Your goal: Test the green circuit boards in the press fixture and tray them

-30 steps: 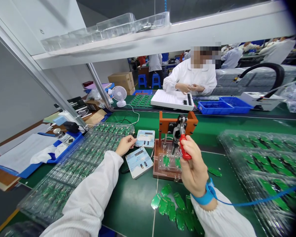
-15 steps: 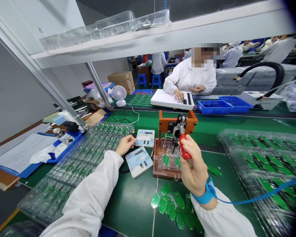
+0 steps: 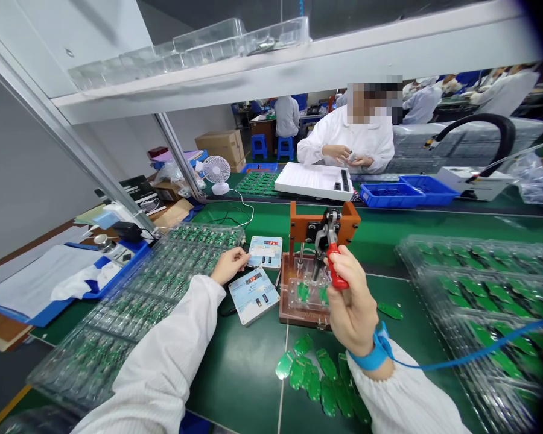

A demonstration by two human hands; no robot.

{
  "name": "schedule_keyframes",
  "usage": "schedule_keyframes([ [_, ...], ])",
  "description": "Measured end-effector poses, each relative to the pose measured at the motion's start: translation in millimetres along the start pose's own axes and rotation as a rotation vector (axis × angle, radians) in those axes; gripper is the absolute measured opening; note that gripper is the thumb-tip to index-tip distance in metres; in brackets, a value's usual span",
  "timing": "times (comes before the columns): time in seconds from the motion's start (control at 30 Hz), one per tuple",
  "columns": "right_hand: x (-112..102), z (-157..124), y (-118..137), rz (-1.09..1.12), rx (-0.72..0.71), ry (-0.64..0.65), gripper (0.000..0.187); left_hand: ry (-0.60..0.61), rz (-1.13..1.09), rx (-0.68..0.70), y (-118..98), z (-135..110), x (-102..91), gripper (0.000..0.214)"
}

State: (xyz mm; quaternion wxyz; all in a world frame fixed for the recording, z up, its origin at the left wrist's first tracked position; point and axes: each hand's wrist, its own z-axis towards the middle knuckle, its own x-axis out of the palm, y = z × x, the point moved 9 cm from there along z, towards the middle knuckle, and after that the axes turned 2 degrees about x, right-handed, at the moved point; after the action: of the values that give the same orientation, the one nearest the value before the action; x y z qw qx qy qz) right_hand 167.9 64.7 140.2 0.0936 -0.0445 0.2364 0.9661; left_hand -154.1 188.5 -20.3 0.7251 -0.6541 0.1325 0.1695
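Clutching the red lever (image 3: 335, 270) of a small press jig (image 3: 314, 265), the right hand (image 3: 353, 307) has its grip clenched round the handle, fingers wrapped and thumb up; a blue wrist strap (image 3: 374, 355) with a trailing cord sits just behind it, likely for static. Directly under that grip, loose green circuit boards (image 3: 319, 377) lie in a heap on the green table (image 3: 244, 374), within easy reach of the jig. Two more boards (image 3: 313, 293) sit under the jig's clear plate, just beyond and below the lever, probably seated for testing.

Left of the lever, the left hand (image 3: 228, 265) rests fingertips on the edge of a pale meter box (image 3: 265, 251); its grip is loose, touching rather than holding anything. A second meter box (image 3: 254, 295) lies nearer, between that hand and the jig; both displays glow red. Clear trays of boards (image 3: 154, 295) flank the left hand's far side, and similar trays (image 3: 484, 289) lie right of the lever.

Beyond the jig, across the table, a co-worker (image 3: 348, 141) in white handles something small over a white tray (image 3: 314, 181).
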Motion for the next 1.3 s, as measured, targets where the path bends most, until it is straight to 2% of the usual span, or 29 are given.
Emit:
schedule_keyframes([
  [0.3,-3.7,4.3,0.1,-0.034,0.021,-0.006,0.049,0.008,0.011,0.002,-0.1,-0.2,1.2,0.042],
  [0.43,-8.3,10.6,2.7,-0.071,-0.04,0.0,0.043,0.006,0.018,0.003,-0.9,-0.4,1.1,0.043],
  [0.57,-12.4,19.0,12.8,-0.182,-0.159,0.016,0.038,0.006,0.024,0.011,-1.8,0.1,1.1,0.041],
  [0.67,-19.1,38.6,25.7,-0.225,-0.186,-0.013,0.028,0.009,0.024,0.022,-1.7,0.3,1.2,0.041],
  [0.73,-24.7,64.4,31.5,-0.2,-0.131,-0.03,0.028,0.011,0.026,0.029,-1.3,0.4,1.3,0.041],
  [0.8,-24.7,99.0,32.2,-0.167,-0.053,0.022,0.03,0.014,0.032,0.036,-1.2,0.7,1.3,0.04],
  [0.87,-18.7,136.1,23.5,-0.142,0.028,0.137,0.031,0.017,0.043,0.043,-1.7,0.9,1.2,0.04],
  [0.93,-10.2,167.8,2.6,-0.085,0.124,0.259,0.034,0.02,0.056,0.053,-2.9,1.0,1.2,0.04],
  [1.0,0.8,188.1,-28.4,0.008,0.245,0.358,0.036,0.02,0.07,0.063,-4.3,0.9,1.2,0.039],
  [1.07,13.8,194.4,-64.6,0.045,0.402,0.435,0.038,0.017,0.083,0.074,-6.3,0.5,0.5,0.04],
  [1.17,23.4,189.0,-104.5,-0.021,0.567,0.434,0.04,0.005,0.109,0.095,-14.7,-0.1,-1.9,0.04],
  [1.23,18.7,182.9,-112.2,-0.071,0.563,0.366,0.039,-0.007,0.14,0.119,-27.6,-1.2,-3.0,0.039],
  [1.3,3.5,170.6,-109.9,-0.111,0.508,0.273,0.031,-0.03,0.171,0.153,-47.4,-4.7,-1.6,0.036],
])
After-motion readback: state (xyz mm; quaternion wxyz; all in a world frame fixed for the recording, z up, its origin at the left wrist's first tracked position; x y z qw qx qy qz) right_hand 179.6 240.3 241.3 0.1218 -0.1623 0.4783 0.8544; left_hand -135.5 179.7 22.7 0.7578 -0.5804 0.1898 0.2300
